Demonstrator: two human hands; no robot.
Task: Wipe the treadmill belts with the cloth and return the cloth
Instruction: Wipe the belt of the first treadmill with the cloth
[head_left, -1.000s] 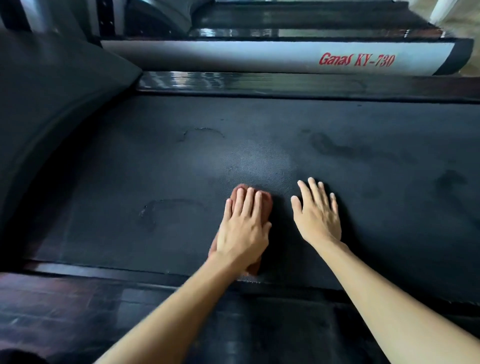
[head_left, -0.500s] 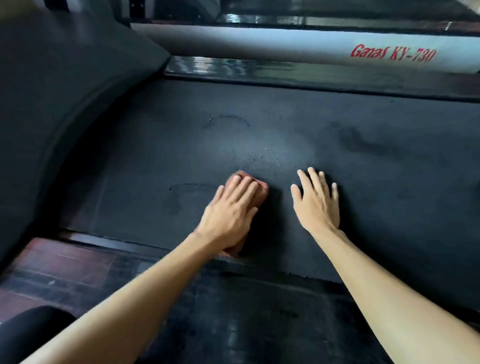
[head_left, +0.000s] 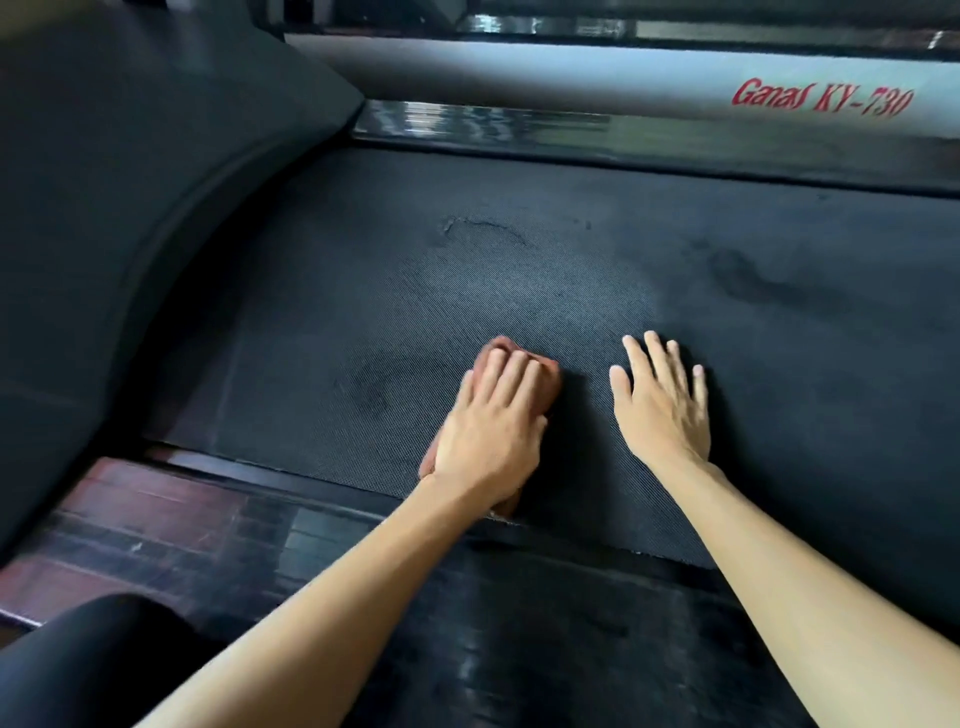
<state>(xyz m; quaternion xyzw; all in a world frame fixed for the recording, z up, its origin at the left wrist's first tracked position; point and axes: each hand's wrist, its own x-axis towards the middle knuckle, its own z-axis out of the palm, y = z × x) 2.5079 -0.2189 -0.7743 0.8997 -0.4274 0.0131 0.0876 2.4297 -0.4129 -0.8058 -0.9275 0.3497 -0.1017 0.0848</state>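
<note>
A black textured treadmill belt (head_left: 545, 270) fills the middle of the head view, with dark smudges and faint marks on it. My left hand (head_left: 488, 431) presses flat on a folded reddish-brown cloth (head_left: 548, 371) near the belt's near edge; most of the cloth is hidden under the palm. My right hand (head_left: 662, 402) rests flat on the bare belt just right of the cloth, fingers spread, holding nothing.
The dark motor cover (head_left: 130, 208) rises on the left. A glossy side rail (head_left: 519, 127) runs along the far edge, with a second treadmill's white rail marked "Ganas KY-730" (head_left: 821, 98) behind. A near side rail (head_left: 519, 597) and reddish-brown floor (head_left: 130, 519) lie below. My dark-clad knee (head_left: 78, 665) shows bottom left.
My left hand and the cloth have slid left along the belt, toward the motor cover. My right hand stays flat beside it. The view has shifted left.
</note>
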